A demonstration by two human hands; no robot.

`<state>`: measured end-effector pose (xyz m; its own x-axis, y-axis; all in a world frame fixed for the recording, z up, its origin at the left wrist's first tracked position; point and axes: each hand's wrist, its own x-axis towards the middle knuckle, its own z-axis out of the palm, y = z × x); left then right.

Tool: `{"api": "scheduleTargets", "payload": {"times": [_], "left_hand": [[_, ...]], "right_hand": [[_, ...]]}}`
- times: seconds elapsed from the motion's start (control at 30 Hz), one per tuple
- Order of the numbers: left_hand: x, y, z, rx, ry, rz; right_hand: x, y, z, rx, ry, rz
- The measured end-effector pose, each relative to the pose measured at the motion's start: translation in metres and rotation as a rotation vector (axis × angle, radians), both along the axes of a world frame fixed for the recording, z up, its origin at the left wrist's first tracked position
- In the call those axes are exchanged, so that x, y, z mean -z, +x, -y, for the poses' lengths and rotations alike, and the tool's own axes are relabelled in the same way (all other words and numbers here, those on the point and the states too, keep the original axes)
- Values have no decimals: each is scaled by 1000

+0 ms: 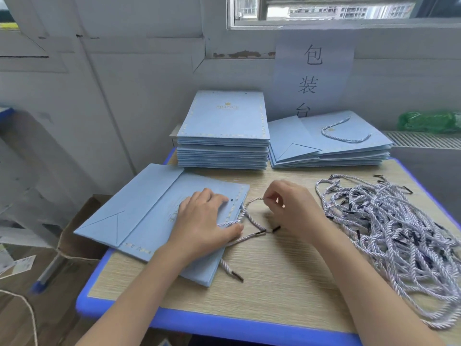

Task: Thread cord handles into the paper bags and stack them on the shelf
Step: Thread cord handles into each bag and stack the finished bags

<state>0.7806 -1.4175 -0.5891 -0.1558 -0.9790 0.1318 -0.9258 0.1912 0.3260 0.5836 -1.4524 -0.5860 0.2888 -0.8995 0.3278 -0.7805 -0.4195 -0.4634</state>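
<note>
Your left hand (204,221) lies flat, fingers straight, pressing the flattened blue paper bag (159,221) onto the tabletop (274,283) near its punched top edge. Your right hand (291,206) pinches a twisted white cord (252,221) between thumb and fingertips, just beside the bag's edge; the cord loops out from that edge and its black tips lie on the tabletop between your hands. A second cord end (230,269) pokes out under the bag's near corner. Behind: a stack of unthreaded bags (224,136), holes showing and no cords; beside it a lower stack of finished bags (331,143), a cord handle visible on top. Right: a large heap of loose cords (389,231). Progress reads as early to middling: this bag is mid-threading, many remain, and no shelf is in view.
</note>
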Motion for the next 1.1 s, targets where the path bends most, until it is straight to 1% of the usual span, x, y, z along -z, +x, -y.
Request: {"api": "scheduleTargets", "payload": {"times": [0.1, 0.13, 0.17, 0.23, 0.3, 0.47, 0.57, 0.7, 0.8, 0.83, 0.9, 1.03, 1.1], "left_hand": [[8, -6, -13, 54, -67, -91], [10, -8, -17, 75, -87, -119], [13, -9, -20, 94, -101, -142], [17, -10, -23, 119, -114, -165], [18, -9, -24, 122, -118, -179], [18, -9, -24, 134, -122, -237], [18, -9, -24, 130, -121, -282], [15, -8, -26, 98, -114, -377], [11, -7, -29, 22, -120, -467], [9, -7, -29, -9, -130, -492], [6, -7, -30, -57, -145, -538], [2, -6, -31, -103, -151, -594], [1, -5, -31, -138, -160, -640]], "right_hand": [[-10, 3, -5, -43, 160, 389], [-11, 6, -6, -74, 212, 460], [-11, 10, -8, -100, 249, 471], [-8, 17, -11, -128, 265, 379], [-4, 23, -12, -129, 224, 277], [4, 31, -10, -115, 94, 162], [7, 33, -8, -100, 33, 124], [7, 31, -6, -127, -4, 132], [5, 29, -7, -165, 30, 85], [2, 27, -8, -158, 67, 88], [-2, 24, -10, -116, 113, 166], [-7, 21, -14, -3, -11, 413], [-6, 19, -14, 28, -61, 431]]}}
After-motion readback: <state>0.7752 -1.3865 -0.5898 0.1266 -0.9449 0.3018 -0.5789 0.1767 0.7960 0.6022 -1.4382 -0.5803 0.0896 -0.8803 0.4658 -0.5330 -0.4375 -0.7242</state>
